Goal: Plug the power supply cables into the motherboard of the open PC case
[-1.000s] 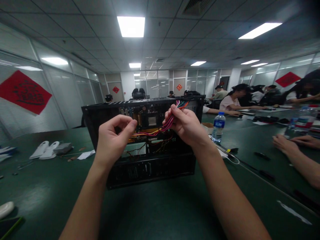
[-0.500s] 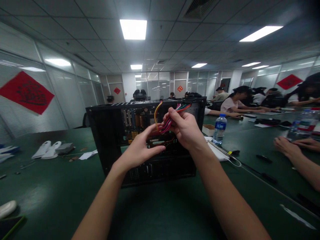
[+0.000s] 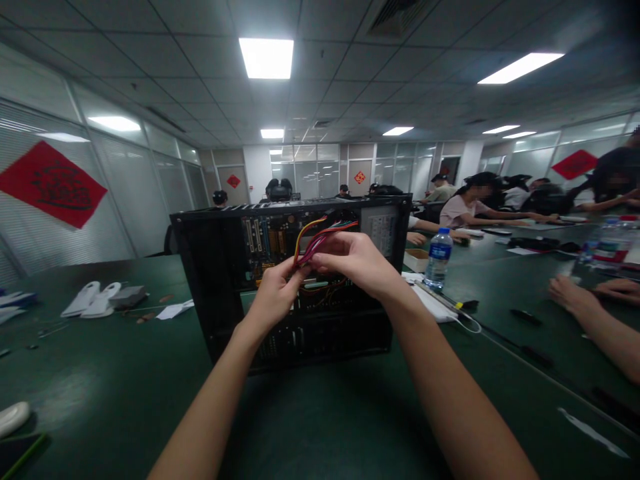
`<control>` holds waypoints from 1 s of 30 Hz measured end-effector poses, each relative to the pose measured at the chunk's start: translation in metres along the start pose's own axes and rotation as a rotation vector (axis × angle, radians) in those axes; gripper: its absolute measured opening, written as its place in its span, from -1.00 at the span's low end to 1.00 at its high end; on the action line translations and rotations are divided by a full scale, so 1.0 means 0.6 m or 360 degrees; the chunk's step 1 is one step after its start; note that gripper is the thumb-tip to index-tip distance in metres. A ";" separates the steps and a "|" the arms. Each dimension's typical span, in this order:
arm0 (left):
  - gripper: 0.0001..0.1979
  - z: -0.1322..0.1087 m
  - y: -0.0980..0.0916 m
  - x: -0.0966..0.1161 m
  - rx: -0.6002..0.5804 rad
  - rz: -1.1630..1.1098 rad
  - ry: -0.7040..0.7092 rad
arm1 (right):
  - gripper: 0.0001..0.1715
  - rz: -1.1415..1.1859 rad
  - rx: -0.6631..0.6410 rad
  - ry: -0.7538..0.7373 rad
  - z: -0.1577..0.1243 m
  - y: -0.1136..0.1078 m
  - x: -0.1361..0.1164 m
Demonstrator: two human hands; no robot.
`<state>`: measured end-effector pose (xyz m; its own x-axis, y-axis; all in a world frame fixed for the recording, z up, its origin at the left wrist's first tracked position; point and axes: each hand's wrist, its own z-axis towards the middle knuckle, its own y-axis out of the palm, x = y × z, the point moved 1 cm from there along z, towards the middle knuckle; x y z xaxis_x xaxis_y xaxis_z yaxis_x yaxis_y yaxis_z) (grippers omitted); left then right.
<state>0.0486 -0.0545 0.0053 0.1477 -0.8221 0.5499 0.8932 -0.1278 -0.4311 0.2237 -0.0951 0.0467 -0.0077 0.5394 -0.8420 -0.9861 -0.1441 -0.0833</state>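
Note:
A black computer case (image 3: 210, 280) stands on the green table with its side open toward me. Inside it show a motherboard with card slots (image 3: 255, 237) and, at the upper right, a metal power supply (image 3: 379, 227). A bundle of coloured cables (image 3: 323, 237), yellow, red, pink and green, curves out from the upper right. My left hand (image 3: 275, 287) pinches the bundle's lower end between thumb and fingers. Close beside it, my right hand (image 3: 353, 260) grips the same bundle from the right. The ends of the cables are hidden by my fingers.
A water bottle (image 3: 439, 260) stands right of the case, near a small open box (image 3: 416, 261) and a white cable (image 3: 470, 327). White parts (image 3: 93, 300) and a grey block (image 3: 127, 297) lie at left. A co-worker's hand (image 3: 570, 293) rests at far right.
My left hand has closed from open onto the cables. My right hand has moved down and left along the bundle, and the cables now bend lower and further left.

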 end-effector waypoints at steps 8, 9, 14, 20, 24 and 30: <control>-0.72 -0.002 0.000 -0.001 -0.0131 0.0125 -0.0004 | -0.83 -0.0112 0.0045 0.0017 0.011 0.009 0.018; -0.73 -0.003 -0.001 0.003 -0.0143 0.0146 0.0002 | -0.83 -0.0075 0.0046 0.0017 0.010 0.010 0.017; -0.80 -0.002 -0.008 0.035 -0.0264 0.0290 0.0093 | -0.70 0.0256 -0.0003 0.0031 0.001 0.012 0.007; -0.93 -0.007 -0.028 0.077 -0.0495 0.0364 0.0102 | -0.65 0.0098 -0.0283 -0.0124 -0.028 0.012 -0.029; -0.86 -0.011 -0.043 0.105 -0.0617 0.0260 0.0042 | -0.57 -0.0308 -0.0329 -0.0149 -0.046 0.019 -0.056; -0.80 -0.014 -0.061 0.134 -0.0596 0.0231 0.0003 | -0.46 -0.0711 -0.0098 -0.0331 -0.056 0.022 -0.071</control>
<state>0.0242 -0.1207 0.0596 0.2600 -0.8474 0.4630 0.6465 -0.2034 -0.7353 0.2168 -0.1476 0.0635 0.3743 0.7129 -0.5930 -0.8888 0.0935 -0.4486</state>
